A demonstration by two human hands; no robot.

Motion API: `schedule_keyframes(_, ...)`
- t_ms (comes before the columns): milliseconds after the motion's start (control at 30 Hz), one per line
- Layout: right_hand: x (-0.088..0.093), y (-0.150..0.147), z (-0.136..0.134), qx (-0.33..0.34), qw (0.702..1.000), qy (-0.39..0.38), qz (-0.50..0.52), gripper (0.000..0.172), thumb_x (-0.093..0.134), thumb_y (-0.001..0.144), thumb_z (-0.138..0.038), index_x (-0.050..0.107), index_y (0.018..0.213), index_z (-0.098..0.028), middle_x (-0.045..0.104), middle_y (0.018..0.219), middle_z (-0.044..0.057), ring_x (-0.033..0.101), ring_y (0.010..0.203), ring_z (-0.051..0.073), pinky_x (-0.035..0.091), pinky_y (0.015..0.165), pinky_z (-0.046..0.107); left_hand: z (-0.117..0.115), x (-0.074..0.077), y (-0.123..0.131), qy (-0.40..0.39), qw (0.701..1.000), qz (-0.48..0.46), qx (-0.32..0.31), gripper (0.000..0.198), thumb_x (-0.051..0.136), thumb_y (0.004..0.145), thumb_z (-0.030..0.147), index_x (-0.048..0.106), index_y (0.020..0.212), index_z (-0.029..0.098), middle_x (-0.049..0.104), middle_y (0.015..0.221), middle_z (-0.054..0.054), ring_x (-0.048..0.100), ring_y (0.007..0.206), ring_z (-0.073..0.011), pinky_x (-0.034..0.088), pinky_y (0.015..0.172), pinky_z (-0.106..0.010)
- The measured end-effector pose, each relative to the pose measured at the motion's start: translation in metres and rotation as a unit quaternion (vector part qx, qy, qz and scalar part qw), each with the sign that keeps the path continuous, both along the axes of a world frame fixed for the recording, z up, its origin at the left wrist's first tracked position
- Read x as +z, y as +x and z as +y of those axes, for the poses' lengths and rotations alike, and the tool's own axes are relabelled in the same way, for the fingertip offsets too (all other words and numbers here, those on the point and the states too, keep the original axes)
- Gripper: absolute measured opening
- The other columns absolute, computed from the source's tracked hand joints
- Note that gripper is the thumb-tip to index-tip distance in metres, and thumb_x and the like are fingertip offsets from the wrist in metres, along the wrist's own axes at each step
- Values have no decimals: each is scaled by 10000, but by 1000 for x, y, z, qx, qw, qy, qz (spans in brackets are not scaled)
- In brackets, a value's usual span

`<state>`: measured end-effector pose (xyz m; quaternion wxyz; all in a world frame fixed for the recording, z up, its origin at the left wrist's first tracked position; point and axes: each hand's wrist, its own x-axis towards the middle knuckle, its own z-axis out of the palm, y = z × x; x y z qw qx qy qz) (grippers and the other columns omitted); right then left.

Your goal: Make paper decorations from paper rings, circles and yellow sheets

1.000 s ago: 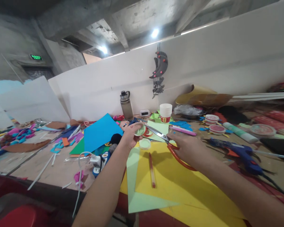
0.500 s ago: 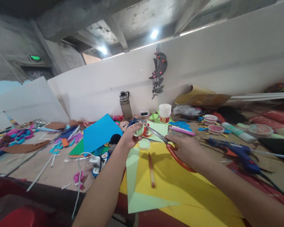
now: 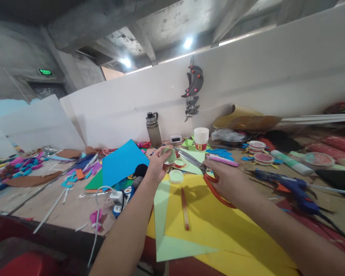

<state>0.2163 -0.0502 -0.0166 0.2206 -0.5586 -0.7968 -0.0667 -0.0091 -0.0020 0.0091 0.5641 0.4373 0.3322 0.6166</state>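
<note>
My left hand (image 3: 157, 165), which I run from a distance, pinches a pale green disc (image 3: 173, 157) edged in red and white, its thumb pressed across the face, above a crowded craft table. My right hand (image 3: 228, 179) grasps orange-handled scissors (image 3: 196, 162), their blades aimed at the disc's rim; whether steel meets it, I cannot tell. A curled red scrap (image 3: 180, 165) sits just right of the disc. Below, a second pale green disc (image 3: 176, 176) rests at the far edge of a yellow sheet (image 3: 215, 226), where a red pen (image 3: 185, 209) lies. Behind the hands stand a water bottle (image 3: 154, 133) and stacked paper cups (image 3: 201, 135); to the right lies a blue glue gun (image 3: 287, 188).
</note>
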Motion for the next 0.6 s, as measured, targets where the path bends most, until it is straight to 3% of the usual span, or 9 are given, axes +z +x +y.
schedule_keyframes(167,2,-1,-1,-23,999,8,-21,395,496,878,-304,590,1261,-271,707,1069,82,670,913,276,422,575,310,-1,0,2,17,1000,8,18,414,862,576,365,670,889,173,680,729,3,637,568,-120,498,446,-196)
schedule_keyframes(333,3,0,-2,-32,998,19,-42,402,481,891,-291,577,1281,-282,698,1125,81,670,927,275,391,567,305,-2,0,4,33,999,16,18,393,855,592,363,676,884,169,679,721,0,623,563,-114,488,447,-192)
schedule_keyframes(600,8,-2,-5,-30,998,-1,-54,384,460,904,-275,580,1269,-285,709,1037,69,669,883,258,342,544,292,-4,0,8,34,999,18,22,395,854,594,369,659,869,164,658,692,6,616,550,-117,489,449,-202)
